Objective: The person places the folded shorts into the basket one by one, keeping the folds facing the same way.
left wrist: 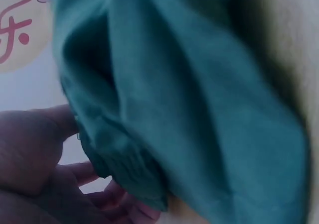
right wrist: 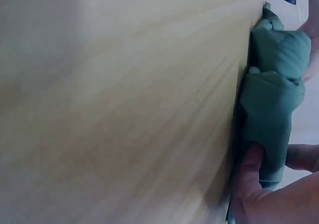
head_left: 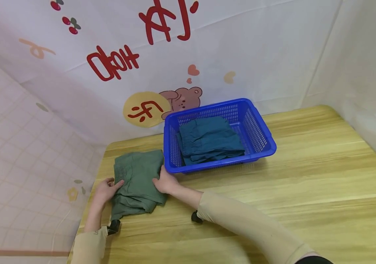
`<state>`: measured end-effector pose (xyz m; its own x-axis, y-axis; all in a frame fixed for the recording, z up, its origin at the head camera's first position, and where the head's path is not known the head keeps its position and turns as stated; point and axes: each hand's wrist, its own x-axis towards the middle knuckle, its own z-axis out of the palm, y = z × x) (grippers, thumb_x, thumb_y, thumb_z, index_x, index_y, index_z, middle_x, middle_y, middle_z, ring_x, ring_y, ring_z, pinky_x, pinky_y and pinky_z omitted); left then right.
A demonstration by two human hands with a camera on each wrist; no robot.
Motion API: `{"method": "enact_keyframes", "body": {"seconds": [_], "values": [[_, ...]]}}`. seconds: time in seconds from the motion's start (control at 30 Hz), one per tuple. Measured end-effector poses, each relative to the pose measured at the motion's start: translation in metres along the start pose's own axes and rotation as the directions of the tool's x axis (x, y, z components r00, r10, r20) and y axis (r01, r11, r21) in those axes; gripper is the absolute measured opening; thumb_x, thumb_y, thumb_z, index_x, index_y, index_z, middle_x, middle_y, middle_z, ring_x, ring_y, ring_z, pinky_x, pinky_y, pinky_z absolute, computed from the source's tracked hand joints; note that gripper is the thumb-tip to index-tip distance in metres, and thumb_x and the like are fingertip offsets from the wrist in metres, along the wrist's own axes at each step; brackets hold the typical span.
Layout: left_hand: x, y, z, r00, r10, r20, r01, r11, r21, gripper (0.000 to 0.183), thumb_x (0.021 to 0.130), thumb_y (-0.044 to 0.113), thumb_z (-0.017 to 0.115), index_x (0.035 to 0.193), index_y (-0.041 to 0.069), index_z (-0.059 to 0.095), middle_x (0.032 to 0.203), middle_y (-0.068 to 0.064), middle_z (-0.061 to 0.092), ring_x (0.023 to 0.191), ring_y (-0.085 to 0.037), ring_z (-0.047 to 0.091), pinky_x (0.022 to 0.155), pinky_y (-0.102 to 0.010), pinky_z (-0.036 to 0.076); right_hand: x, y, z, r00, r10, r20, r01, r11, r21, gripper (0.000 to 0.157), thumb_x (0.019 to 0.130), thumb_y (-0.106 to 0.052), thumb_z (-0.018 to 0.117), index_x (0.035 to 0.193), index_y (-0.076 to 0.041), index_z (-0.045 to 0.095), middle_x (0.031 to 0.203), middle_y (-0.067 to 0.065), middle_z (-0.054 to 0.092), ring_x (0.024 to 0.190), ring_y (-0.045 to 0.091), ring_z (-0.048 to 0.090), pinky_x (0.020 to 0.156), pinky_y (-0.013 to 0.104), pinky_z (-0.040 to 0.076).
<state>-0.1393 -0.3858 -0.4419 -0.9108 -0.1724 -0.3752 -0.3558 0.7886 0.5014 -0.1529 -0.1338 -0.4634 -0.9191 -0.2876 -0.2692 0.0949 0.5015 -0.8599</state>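
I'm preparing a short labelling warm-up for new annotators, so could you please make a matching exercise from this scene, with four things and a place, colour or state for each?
Things:
1. Green garment
2. Blue-teal garment
3. Basket
4. Right hand

Places, colours or states:
A. Bright blue, with perforated walls
B. At the green garment's edge, next to the basket
C. Folded, outside the basket
D. Folded, inside the basket

Right pairs: 1-C, 2-D, 3-A, 4-B.
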Motion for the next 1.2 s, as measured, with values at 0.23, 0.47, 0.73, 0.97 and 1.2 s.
{"method": "enact_keyframes", "body": {"seconds": [0.23, 0.47, 0.73, 0.97, 1.2], "values": [[-0.005, 0.004, 0.008, 1.0, -0.011, 0.003, 0.011, 0.999, -0.052, 0.072, 0.108, 0.028, 0.057, 0.155, -0.019, 0.029, 0.154, -0.046, 0.036, 0.143, -0.059, 0.039, 0.117, -0.065, 0.04, -0.003, 0.002, -0.002, 1.0, 0.03, 0.008, -0.03, 0.999, -0.022, 0.059, 0.104, -0.014, 0.061, 0.156, 0.005, 0.043, 0.162, 0.022, 0.048, 0.151, 0.037, 0.048, 0.122, 0.048, 0.046], [-0.014, 0.006, 0.015, 0.997, 0.016, -0.079, -0.024, 0.995, -0.097, 0.067, 0.106, 0.026, 0.061, 0.154, -0.014, 0.035, 0.152, -0.044, 0.04, 0.14, -0.056, 0.043, 0.111, -0.065, 0.044, -0.008, 0.004, -0.002, 0.999, -0.009, -0.038, 0.01, 0.999, 0.042, 0.052, 0.106, -0.024, 0.059, 0.151, 0.002, 0.051, 0.154, 0.019, 0.058, 0.142, 0.038, 0.057, 0.117, 0.049, 0.049], [-0.023, -0.004, 0.016, 0.994, 0.01, -0.111, -0.032, 0.979, -0.199, 0.066, 0.108, 0.03, 0.061, 0.158, -0.005, 0.036, 0.145, -0.036, 0.051, 0.125, -0.04, 0.06, 0.086, -0.03, 0.051, -0.013, 0.007, -0.002, 0.995, -0.004, -0.096, 0.013, 0.995, 0.095, 0.042, 0.107, -0.02, 0.057, 0.144, -0.001, 0.056, 0.148, 0.02, 0.061, 0.138, 0.039, 0.059, 0.113, 0.051, 0.05], [-0.033, -0.012, 0.022, 0.996, -0.001, -0.085, -0.023, 0.96, -0.28, 0.074, 0.107, 0.032, 0.063, 0.166, 0.004, 0.028, 0.113, -0.004, 0.07, 0.084, 0.016, 0.054, 0.078, -0.013, 0.051, -0.018, 0.014, -0.009, 0.997, 0.004, -0.082, 0.003, 0.996, 0.086, 0.049, 0.101, -0.012, 0.067, 0.147, 0.002, 0.056, 0.153, 0.023, 0.057, 0.145, 0.041, 0.052, 0.119, 0.052, 0.046], [-0.047, -0.007, 0.029, 0.996, 0.008, -0.085, -0.033, 0.955, -0.294, 0.073, 0.107, 0.029, 0.064, 0.167, 0.008, 0.028, 0.105, 0.002, 0.072, 0.086, 0.012, 0.057, 0.077, -0.016, 0.053, -0.028, 0.025, -0.018, 0.998, -0.046, -0.041, 0.047, 0.998, 0.042, 0.056, 0.099, -0.011, 0.069, 0.15, 0.007, 0.053, 0.155, 0.026, 0.054, 0.148, 0.043, 0.049, 0.122, 0.052, 0.043]]}}
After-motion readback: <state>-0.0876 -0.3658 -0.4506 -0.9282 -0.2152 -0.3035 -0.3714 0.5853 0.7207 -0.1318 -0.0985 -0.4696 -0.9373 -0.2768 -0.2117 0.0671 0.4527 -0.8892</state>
